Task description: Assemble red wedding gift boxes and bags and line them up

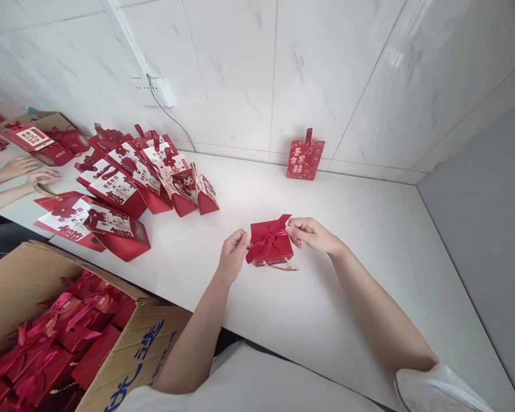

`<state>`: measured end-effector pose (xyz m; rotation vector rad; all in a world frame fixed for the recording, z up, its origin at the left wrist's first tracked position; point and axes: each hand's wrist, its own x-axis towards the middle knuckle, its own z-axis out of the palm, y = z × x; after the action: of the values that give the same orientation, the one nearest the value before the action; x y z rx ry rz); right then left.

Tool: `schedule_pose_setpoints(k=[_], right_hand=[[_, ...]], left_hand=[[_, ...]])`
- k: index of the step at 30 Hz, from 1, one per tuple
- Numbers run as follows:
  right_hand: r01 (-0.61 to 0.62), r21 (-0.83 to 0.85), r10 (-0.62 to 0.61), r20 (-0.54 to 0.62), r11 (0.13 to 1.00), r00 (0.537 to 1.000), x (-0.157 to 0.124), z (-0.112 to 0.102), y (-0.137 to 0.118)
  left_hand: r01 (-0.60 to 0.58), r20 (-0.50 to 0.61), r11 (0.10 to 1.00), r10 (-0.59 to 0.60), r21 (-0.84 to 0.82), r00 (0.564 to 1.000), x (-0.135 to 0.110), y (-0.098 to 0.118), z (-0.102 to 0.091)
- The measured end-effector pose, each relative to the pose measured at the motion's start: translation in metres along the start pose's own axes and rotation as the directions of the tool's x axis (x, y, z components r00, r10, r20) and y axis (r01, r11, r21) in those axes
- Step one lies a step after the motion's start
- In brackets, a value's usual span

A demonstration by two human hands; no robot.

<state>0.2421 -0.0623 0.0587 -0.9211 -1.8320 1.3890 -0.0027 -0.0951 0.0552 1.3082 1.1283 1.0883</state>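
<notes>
A small red gift box (278,250) lies on the white table in front of me, with a twisted gold cord handle (278,266) at its near side. Across its top runs a dark pink ribbon (269,236), knotted at the middle, with one tail pointing up right and another down left. At the box's left edge my left hand (234,252) pinches the ribbon between thumb and finger. On the opposite side my right hand (309,233) is closed on the ribbon near the upper right corner. The fingertips partly hide what they grip.
Several red and white gift boxes (115,189) stand at left. A cardboard carton (163,332) full of ribboned red boxes (64,343) sits at lower left. Another person's hands (43,176) rest at the far left. A red card-like bag (305,160) leans by the tiled wall.
</notes>
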Motion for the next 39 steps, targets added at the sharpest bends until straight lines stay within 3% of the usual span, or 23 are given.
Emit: schedule_pose_setpoints(k=[3,6,12,18,21,25,32,39], right_hand=[[0.041,-0.016,-0.042,-0.023,0.999,0.999,-0.006,-0.004,-0.018],[0.032,-0.027,-0.033,-0.03,0.999,0.999,-0.011,-0.009,-0.026],[-0.03,-0.021,0.031,0.016,0.999,0.999,-0.005,-0.009,-0.012],[-0.263,0.009,0.261,0.099,0.965,0.96,-0.003,-0.017,-0.009],[-0.305,-0.025,0.306,0.029,0.952,0.952,-0.005,-0.021,-0.016],[-0.294,-0.07,0.285,-0.108,0.953,0.952,-0.007,-0.017,-0.027],[-0.215,-0.073,0.204,-0.135,0.974,0.97,-0.007,-0.01,-0.033],[-0.213,-0.098,0.204,-0.099,0.972,0.974,-0.005,-0.01,-0.027]], left_hand=[[-0.114,0.012,0.985,0.113,0.128,0.994,-0.006,0.026,-0.002],[-0.137,0.042,0.978,0.132,0.157,0.99,-0.005,0.035,-0.003],[-0.074,0.026,0.982,0.071,0.171,0.997,0.006,0.01,-0.003],[0.136,0.184,0.988,-0.147,0.073,0.972,0.015,0.004,-0.013],[0.168,0.083,0.983,-0.174,0.074,0.981,0.017,0.006,-0.018],[0.138,-0.001,0.981,-0.139,0.135,0.99,0.013,0.011,-0.02],[0.131,0.127,0.973,-0.157,0.19,0.979,0.0,0.019,-0.012],[0.047,0.092,0.99,-0.06,0.137,0.994,0.002,0.014,-0.006]])
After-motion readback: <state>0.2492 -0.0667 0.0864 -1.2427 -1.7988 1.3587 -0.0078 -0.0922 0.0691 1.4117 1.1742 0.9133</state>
